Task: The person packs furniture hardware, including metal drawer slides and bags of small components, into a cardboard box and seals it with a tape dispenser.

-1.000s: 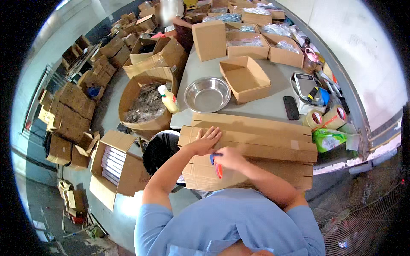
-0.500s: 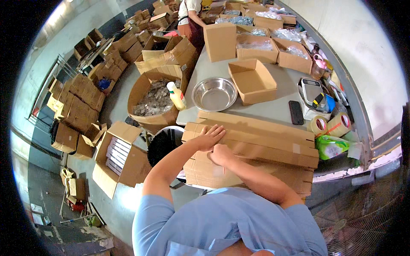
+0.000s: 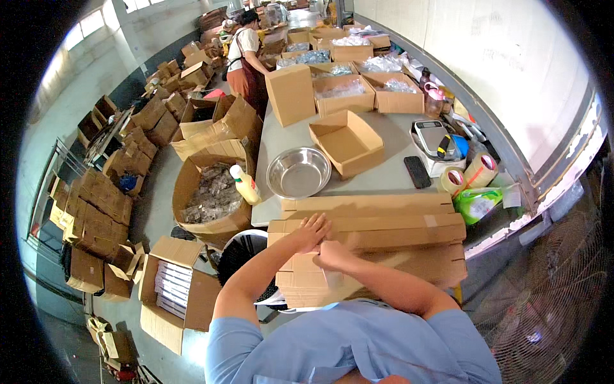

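Note:
A stack of flattened brown cardboard boxes [image 3: 384, 227] lies across the near end of the grey table [image 3: 288, 137]. My left hand [image 3: 311, 230] rests flat on the top sheet with its fingers spread. My right hand [image 3: 334, 253] sits just beside it on the same stack, fingers curled and blurred by motion. Whether it holds anything is not visible. A lighter cardboard edge [image 3: 368, 278] runs slantwise under my right forearm.
Beyond the stack stand a steel bowl [image 3: 299, 173], an open shallow carton [image 3: 345, 141], a black phone [image 3: 417, 171], tape rolls [image 3: 467, 176], a scale [image 3: 432, 136] and a green bag [image 3: 476, 203]. A squeeze bottle [image 3: 244, 184] and a big open carton [image 3: 214, 195] are left. Another person [image 3: 246, 54] stands far back.
My right hand held a small red and blue tool a second ago; it no longer shows. Both hands have moved slightly right on the stack, and my head has tilted up.

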Motion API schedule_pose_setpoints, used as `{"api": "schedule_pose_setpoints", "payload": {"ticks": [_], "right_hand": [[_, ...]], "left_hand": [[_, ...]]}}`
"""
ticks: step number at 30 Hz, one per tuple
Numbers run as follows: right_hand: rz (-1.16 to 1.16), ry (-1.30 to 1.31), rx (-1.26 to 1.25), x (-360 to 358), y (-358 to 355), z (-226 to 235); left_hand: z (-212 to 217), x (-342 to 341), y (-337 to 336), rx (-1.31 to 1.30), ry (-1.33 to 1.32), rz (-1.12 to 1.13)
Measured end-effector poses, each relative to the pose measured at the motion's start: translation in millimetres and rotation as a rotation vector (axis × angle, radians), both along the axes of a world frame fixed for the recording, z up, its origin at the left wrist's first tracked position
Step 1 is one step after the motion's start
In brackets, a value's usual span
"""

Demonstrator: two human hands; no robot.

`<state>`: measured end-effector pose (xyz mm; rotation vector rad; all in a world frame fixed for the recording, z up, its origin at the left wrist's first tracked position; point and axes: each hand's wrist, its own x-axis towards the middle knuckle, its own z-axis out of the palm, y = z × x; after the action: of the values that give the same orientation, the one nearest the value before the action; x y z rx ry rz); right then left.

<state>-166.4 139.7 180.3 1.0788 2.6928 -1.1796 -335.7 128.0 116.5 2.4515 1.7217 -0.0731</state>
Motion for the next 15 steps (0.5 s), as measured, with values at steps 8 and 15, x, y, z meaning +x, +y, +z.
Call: {"api": "schedule_pose_setpoints", "payload": {"ticks": [8,15], "right_hand": [[-0.509,0.137,-0.983,-17.9,39.1,15.3],[-0.142,-0.042,-0.008,0.0,2.5,4.6]], "left_hand": [[0.4,-1.5,8.7,0.019,-0.067,-0.009],[-4.4,-4.4,5.5,0.116,-0.106,-0.064]]}}
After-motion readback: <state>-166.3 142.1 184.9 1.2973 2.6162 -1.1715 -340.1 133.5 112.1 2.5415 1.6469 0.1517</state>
